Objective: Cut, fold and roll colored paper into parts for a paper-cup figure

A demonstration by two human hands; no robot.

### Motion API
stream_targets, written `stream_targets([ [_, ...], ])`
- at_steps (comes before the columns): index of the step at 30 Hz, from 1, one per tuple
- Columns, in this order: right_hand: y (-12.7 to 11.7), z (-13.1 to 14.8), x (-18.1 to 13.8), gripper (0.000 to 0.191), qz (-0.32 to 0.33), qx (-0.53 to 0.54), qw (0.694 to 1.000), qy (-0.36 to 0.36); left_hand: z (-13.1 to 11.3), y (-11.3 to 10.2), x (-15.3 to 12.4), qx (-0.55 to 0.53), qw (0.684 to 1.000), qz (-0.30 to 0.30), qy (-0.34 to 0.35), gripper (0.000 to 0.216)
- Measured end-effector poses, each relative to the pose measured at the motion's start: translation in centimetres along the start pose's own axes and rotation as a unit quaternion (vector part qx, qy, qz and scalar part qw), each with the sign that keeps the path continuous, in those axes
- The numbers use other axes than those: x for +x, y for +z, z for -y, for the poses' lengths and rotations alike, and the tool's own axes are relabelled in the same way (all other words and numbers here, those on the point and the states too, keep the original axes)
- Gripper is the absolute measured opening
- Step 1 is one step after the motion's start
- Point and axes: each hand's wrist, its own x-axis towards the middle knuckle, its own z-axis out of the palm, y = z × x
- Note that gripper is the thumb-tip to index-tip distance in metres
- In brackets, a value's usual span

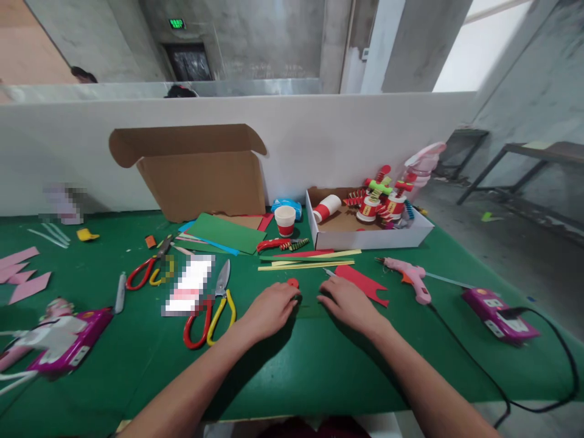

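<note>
My left hand (272, 309) is low over the table with its fingers drawn together at one end of a green paper strip (312, 311), which barely stands out from the green tabletop. At the strip's other end are the bent fingers of my right hand (350, 302). A small red round piece (292, 283) lies just past my left fingertips. Beyond my right hand are a cut red paper sheet (360, 281) and a silver pointed tip (328, 272). Scissors with red and yellow handles (222, 286) rest left of my left hand.
Paper strips (310, 261), a paper cup (285, 220) and green card (228, 233) lie ahead. A white box (374, 240) holds cup figures. To the right, a pink glue gun (410, 277) trails a black cord to a purple power box (499, 316). More scissors (146, 274) lie left.
</note>
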Motion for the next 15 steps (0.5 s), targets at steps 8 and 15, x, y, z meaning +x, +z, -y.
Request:
stream_targets([
  [8, -0.3, -2.9, 0.3, 0.015, -0.067, -0.035, 0.997, 0.024, 0.6, -0.6, -1.2, 0.064, 0.998, -0.012, -0.012, 0.025],
  [15, 0.5, -0.3, -1.6, 0.031, 0.004, 0.083, 0.992, -0.094, 1.9, -1.0, -5.1, 0.073, 0.996, -0.015, -0.043, 0.029],
])
